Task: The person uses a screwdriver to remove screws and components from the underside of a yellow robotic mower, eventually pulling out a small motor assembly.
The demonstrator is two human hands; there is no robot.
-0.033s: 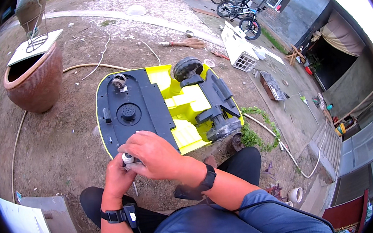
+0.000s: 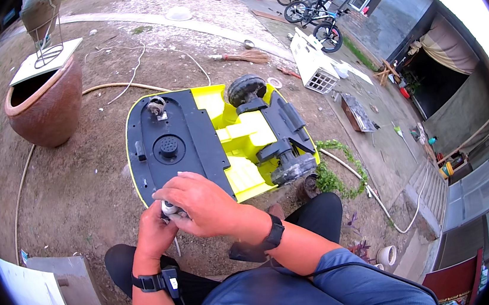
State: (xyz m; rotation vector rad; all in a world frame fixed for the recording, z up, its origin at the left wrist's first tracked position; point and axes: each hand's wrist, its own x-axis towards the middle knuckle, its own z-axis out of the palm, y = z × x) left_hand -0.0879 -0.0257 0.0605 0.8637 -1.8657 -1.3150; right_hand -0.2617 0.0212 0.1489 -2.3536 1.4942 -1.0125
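An upturned yellow ride-on toy car [image 2: 247, 134] lies on the dirt before my knees, its dark base panel [image 2: 193, 149] facing up. Two dusty black wheels, an upper one [image 2: 245, 89] and a lower one [image 2: 294, 169], sit at its right end. A small caster [image 2: 157, 106] stands on the panel's far left corner. At the near left corner my left hand [image 2: 153, 232] is closed around a small white, rounded part [image 2: 169, 208]. My right hand [image 2: 202, 204] curls over the same part from above, fingers bent onto it. Both hands hide most of it, including whether it is attached.
A large clay pot [image 2: 49, 110] with a white board on top stands at the far left. A pale hose [image 2: 21, 182] runs along the ground. Beyond the car lie a broom [image 2: 246, 57] and a white crate [image 2: 313, 65]. A leafy vine [image 2: 342, 172] grows at the right.
My right hand's fingers have shifted very slightly on the white part, which shows a little less and at a different angle. The car has not moved.
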